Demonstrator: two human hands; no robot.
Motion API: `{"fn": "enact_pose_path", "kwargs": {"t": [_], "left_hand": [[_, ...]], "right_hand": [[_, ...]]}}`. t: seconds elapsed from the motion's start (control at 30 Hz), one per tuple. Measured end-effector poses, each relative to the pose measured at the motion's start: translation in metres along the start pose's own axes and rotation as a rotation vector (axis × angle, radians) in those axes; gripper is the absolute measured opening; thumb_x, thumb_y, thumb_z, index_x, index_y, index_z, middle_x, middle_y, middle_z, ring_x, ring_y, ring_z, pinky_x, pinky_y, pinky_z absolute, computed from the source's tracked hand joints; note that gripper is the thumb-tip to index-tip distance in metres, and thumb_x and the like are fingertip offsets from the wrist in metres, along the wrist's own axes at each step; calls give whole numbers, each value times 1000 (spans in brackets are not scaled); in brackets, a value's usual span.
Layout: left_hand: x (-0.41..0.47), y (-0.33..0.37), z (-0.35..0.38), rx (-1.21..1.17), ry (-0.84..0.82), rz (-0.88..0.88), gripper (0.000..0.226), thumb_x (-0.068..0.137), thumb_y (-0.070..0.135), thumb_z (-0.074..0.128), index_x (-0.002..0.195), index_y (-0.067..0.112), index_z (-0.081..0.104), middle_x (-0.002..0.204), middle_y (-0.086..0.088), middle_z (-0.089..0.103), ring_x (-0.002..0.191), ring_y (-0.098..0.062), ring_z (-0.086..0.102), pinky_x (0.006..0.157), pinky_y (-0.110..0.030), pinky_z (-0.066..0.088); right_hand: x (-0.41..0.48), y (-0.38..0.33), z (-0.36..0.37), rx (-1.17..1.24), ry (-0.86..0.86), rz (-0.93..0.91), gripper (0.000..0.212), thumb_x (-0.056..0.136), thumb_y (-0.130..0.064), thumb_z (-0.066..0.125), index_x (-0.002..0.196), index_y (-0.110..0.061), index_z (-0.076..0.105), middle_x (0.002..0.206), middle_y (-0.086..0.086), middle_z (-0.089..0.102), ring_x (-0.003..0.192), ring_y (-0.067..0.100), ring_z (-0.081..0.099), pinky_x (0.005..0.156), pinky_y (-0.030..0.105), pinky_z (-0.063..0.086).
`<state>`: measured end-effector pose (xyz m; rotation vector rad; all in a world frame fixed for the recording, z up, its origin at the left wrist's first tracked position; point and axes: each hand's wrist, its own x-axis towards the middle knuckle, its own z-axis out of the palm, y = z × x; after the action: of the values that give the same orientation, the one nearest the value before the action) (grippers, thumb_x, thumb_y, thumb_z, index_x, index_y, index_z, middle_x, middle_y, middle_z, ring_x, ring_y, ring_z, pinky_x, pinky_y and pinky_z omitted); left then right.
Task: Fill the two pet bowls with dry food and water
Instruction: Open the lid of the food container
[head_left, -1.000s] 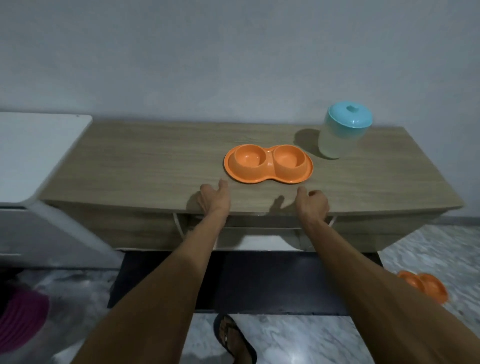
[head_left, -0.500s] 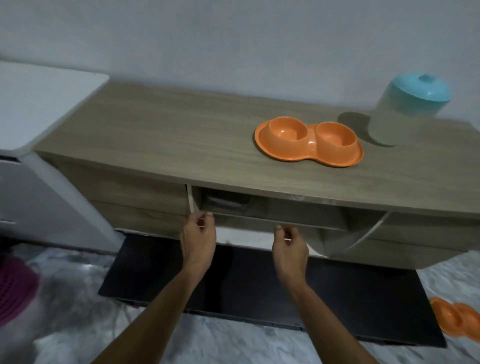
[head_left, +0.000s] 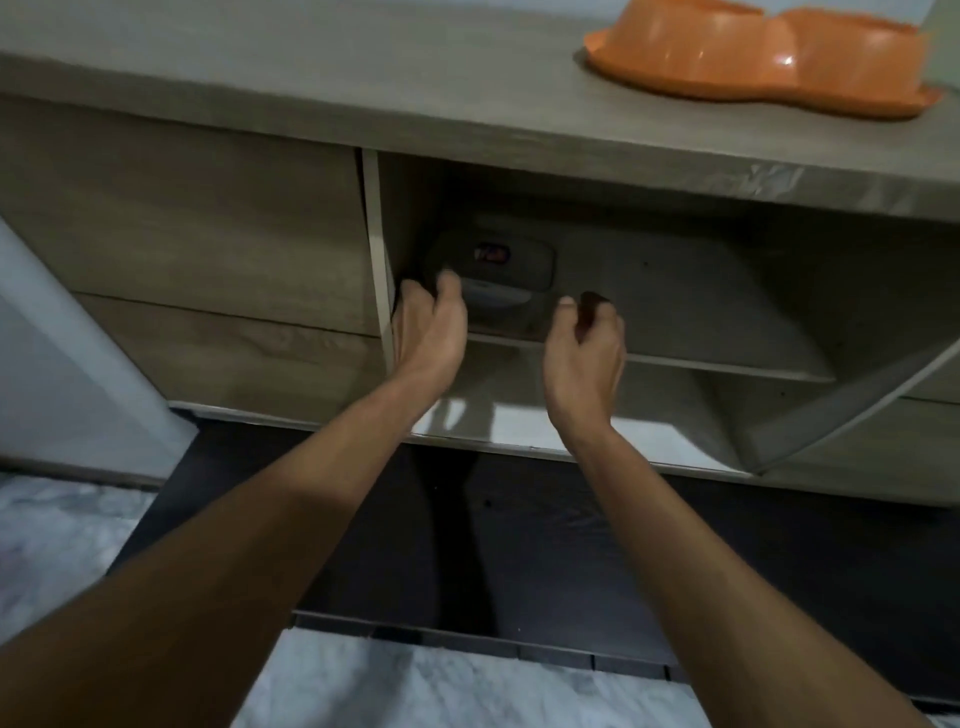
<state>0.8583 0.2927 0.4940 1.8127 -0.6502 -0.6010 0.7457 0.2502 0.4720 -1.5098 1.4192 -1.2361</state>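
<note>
Gleaming orange twin bowl (head_left: 753, 57) on the cabinet (head_left: 363, 78); left hand (head_left: 431, 332) and right hand (head_left: 584, 353) fingers (head_left: 451, 291) loosely curled, empty.

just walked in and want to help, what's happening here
A person is reaching both hands into the open cabinet toward a grey container on its shelf. The left hand is at the container's left end, the right hand near its right end; neither clearly grips it. The orange double pet bowl sits on the cabinet top.
</note>
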Motion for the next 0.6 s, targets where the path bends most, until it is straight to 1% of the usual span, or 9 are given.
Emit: {"fn": "enact_pose_path", "kwargs": {"t": [0.07, 0.1, 0.2, 0.23, 0.3, 0.37, 0.43, 0.5, 0.6], "left_hand": [[10, -2, 4, -20, 15, -4, 52, 103, 43, 30, 139, 7, 41, 133, -15, 52, 121, -32, 51, 102, -41, 41], [14, -3, 5, -13, 18, -17, 53, 103, 43, 29, 139, 7, 42, 132, -16, 52, 120, -32, 51, 102, -43, 41], [24, -7, 11, -37, 26, -57, 53, 104, 42, 29, 143, 9, 40, 138, -15, 50, 119, -29, 50, 97, -37, 39], [28, -8, 12, -71, 31, -75, 52, 104, 40, 30, 145, 9, 39, 140, -14, 48, 122, -30, 49, 98, -37, 38], [33, -9, 13, -153, 40, -104, 51, 104, 36, 33, 146, 8, 38, 143, -14, 47, 127, -31, 47, 106, -38, 37], [34, -8, 11, -189, 40, -115, 49, 103, 32, 36, 146, 8, 37, 143, -14, 47, 129, -32, 46, 109, -39, 37], [29, -8, 10, -176, 46, -104, 46, 103, 31, 37, 143, 6, 39, 139, -15, 49, 125, -31, 48, 104, -37, 38], [22, -9, 8, -156, 62, -84, 43, 103, 32, 37, 137, 6, 43, 131, -14, 52, 119, -30, 51, 97, -36, 40], [11, -11, 6, -178, 62, -67, 41, 102, 35, 41, 133, 9, 45, 124, -12, 55, 111, -27, 53, 91, -36, 42]], "right_hand": [[9, 0, 7, 11, -5, 22, 36, 97, -30, 47, 119, -4, 58, 113, 12, 60, 103, 25, 58, 94, 42, 47], [13, 0, 10, 20, -19, 38, 34, 97, -28, 47, 118, -3, 58, 111, 14, 62, 101, 26, 59, 91, 43, 49], [20, -4, 15, 67, -105, 118, 32, 99, -29, 47, 115, -4, 59, 105, 12, 64, 93, 23, 61, 78, 35, 48], [21, -5, 16, 79, -135, 149, 31, 100, -32, 47, 112, -5, 59, 101, 9, 63, 90, 22, 61, 76, 35, 47], [22, -7, 18, 86, -183, 192, 29, 101, -34, 45, 105, -9, 60, 91, 3, 60, 83, 18, 59, 71, 32, 44], [20, -5, 19, 88, -185, 197, 29, 101, -33, 46, 104, -8, 61, 90, 4, 60, 80, 18, 59, 66, 29, 42], [16, -3, 20, 103, -161, 185, 28, 100, -33, 48, 103, -8, 61, 91, 5, 62, 77, 16, 59, 63, 27, 41], [12, -5, 18, 124, -134, 173, 25, 100, -32, 49, 101, -10, 61, 87, 3, 61, 75, 13, 57, 61, 25, 42], [3, -10, 10, 138, -91, 162, 26, 98, -33, 53, 102, -8, 61, 86, 1, 61, 75, 13, 57, 62, 23, 42]]}}
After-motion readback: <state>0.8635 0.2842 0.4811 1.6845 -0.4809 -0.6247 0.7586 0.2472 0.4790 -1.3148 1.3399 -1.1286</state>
